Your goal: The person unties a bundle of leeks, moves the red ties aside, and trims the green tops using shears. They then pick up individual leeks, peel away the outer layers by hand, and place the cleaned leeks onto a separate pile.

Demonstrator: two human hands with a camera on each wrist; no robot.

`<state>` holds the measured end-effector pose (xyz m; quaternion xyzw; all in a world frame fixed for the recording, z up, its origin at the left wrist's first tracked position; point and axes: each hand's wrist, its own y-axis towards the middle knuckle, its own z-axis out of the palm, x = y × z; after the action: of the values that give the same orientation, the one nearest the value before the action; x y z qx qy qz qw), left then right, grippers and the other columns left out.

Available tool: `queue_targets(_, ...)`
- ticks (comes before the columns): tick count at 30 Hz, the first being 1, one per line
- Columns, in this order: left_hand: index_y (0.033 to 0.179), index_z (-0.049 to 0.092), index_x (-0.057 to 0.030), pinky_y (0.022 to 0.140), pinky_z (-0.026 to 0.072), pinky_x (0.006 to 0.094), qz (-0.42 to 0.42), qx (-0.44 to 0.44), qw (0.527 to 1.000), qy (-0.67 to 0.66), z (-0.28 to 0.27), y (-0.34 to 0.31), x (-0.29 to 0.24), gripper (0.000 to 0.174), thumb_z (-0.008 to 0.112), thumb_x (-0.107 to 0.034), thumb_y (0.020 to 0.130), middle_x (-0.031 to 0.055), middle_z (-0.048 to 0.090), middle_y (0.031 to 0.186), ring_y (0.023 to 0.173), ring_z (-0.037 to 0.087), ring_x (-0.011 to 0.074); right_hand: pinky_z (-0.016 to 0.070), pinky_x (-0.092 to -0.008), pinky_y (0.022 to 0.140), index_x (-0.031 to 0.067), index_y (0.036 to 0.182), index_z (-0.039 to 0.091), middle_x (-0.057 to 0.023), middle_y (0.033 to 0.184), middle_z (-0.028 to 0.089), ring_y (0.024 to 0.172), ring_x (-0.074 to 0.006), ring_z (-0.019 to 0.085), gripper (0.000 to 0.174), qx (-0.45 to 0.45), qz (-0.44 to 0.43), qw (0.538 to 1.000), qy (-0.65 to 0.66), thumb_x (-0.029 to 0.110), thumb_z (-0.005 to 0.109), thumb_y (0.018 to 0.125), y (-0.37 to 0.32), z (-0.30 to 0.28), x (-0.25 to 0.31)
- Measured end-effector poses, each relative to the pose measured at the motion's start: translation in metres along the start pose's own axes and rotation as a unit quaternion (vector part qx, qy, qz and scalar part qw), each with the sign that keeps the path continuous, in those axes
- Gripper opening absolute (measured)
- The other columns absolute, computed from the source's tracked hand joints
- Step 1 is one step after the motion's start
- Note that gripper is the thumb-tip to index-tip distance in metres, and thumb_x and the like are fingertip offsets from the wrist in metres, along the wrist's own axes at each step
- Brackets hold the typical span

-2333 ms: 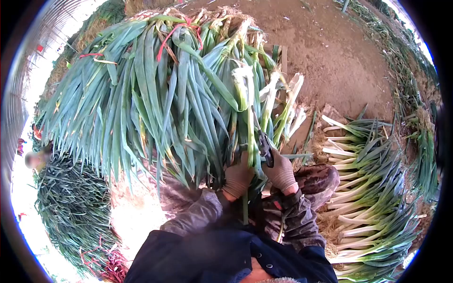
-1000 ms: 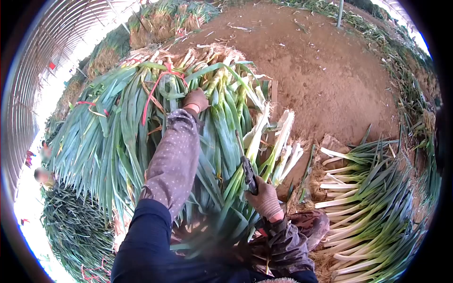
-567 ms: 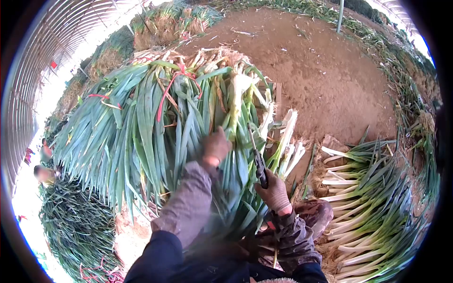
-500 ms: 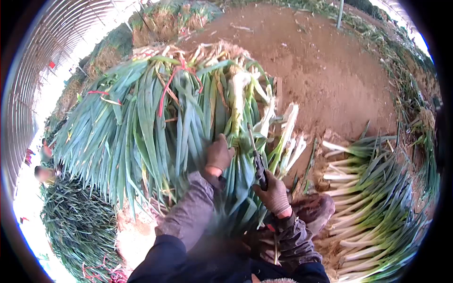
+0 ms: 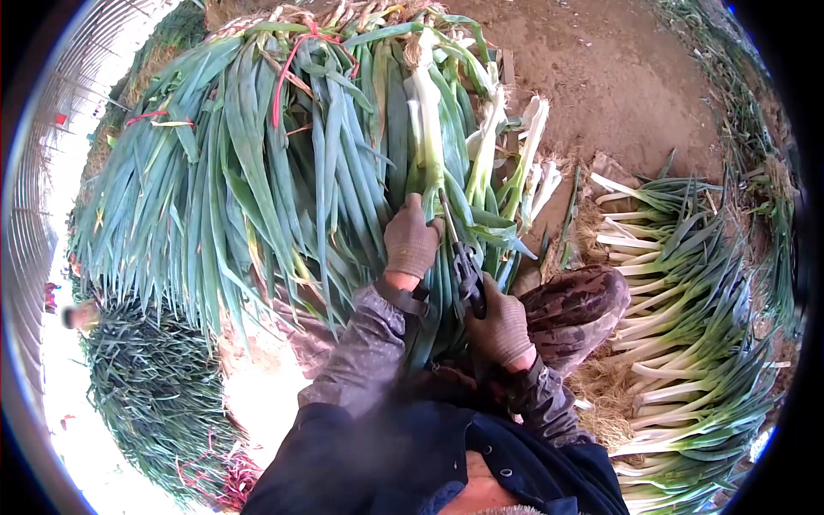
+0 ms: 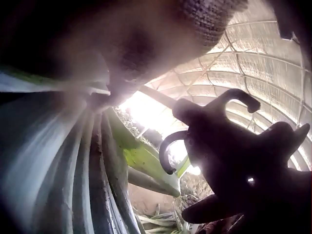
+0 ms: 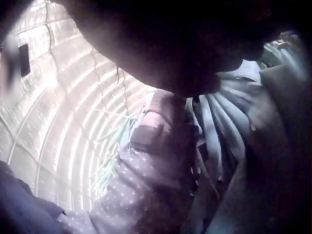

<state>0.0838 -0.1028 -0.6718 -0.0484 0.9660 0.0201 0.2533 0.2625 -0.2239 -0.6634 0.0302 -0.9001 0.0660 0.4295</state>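
Gloved left hand grips one leek atop the tied bundle lying across the lap. Gloved right hand, just beside it, clasps dark shears, blades pointing up. At right lie trimmed leeks.

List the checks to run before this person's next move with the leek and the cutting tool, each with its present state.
1. Left hand grips a leek stalk in the bundle: ok.
2. Right hand holds the cutting tool: ok.
3. Blade apart from the left hand: cannot tell, they lie close.
4. Both hands gloved: ok.
5. Laid-out leeks on the person's right lie apart from the bundle: ok.
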Motion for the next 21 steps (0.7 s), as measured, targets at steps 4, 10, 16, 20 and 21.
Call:
queue_targets(4, 0.107, 0.048, -0.001, 0.076, 0.0517, 0.0527, -0.015, 0.007, 1.0, -0.017, -0.003, 0.0, -0.003, 0.04, 0.069, -0.024, 0.082, 0.0256, 0.067, 0.089, 0.085, 0.065, 0.0454, 0.0504, -0.055, 0.066, 0.0072, 0.12, 0.052, -0.0253, 0.076, 0.065, 0.074, -0.0463, 0.064, 0.047, 0.001, -0.003, 1.0, -0.028, 0.017, 0.065, 0.076, 0.018, 0.003, -0.002)
queue_targets(10, 0.108, 0.046, -0.0008, 0.073, 0.0512, 0.0532, -0.015, 0.032, 0.999, 0.015, -0.005, 0.002, -0.001, 0.043, 0.072, -0.024, 0.082, 0.0256, 0.067, 0.084, 0.083, 0.066, 0.0446, 0.0494, -0.0546, 0.071, 0.0066, 0.108, 0.055, -0.0262, 0.08, 0.065, 0.08, -0.0476, 0.064, 0.036, -0.003, -0.014, 0.999, -0.034, 0.017, 0.067, 0.075, 0.063, 0.009, 0.004)
queue_targets(16, 0.114, 0.048, -0.0023, 0.072, 0.0504, 0.0539, -0.014, 0.019, 1.0, -0.011, 0.0, 0.003, 0.005, 0.047, 0.073, -0.024, 0.08, 0.0263, 0.067, 0.084, 0.083, 0.066, 0.045, 0.0515, -0.0525, 0.076, 0.0003, 0.096, 0.06, -0.0273, 0.085, 0.067, 0.084, -0.0461, 0.065, 0.03, -0.022, 0.024, 0.998, -0.056, 0.023, 0.068, 0.078, 0.109, 0.003, 0.019)
queue_targets(20, 0.108, 0.045, -0.0006, 0.072, 0.0514, 0.0548, -0.013, 0.038, 0.999, -0.009, -0.002, 0.005, 0.002, 0.043, 0.069, -0.024, 0.082, 0.0257, 0.067, 0.083, 0.08, 0.066, 0.0445, 0.0516, -0.0526, 0.076, -0.0001, 0.094, 0.061, -0.0273, 0.085, 0.067, 0.084, -0.0459, 0.065, 0.032, -0.009, -0.004, 0.993, -0.115, 0.027, 0.069, 0.079, 0.135, -0.003, 0.021)
queue_targets(21, 0.108, 0.044, -0.001, 0.071, 0.0515, 0.0548, -0.015, 0.039, 0.999, -0.006, -0.002, 0.005, 0.001, 0.042, 0.068, -0.024, 0.081, 0.0257, 0.067, 0.083, 0.08, 0.066, 0.0445, 0.0516, -0.0525, 0.077, -0.0001, 0.094, 0.061, -0.0272, 0.085, 0.067, 0.084, -0.0458, 0.065, 0.033, -0.012, -0.008, 0.993, -0.119, 0.028, 0.069, 0.079, 0.144, -0.006, 0.022)
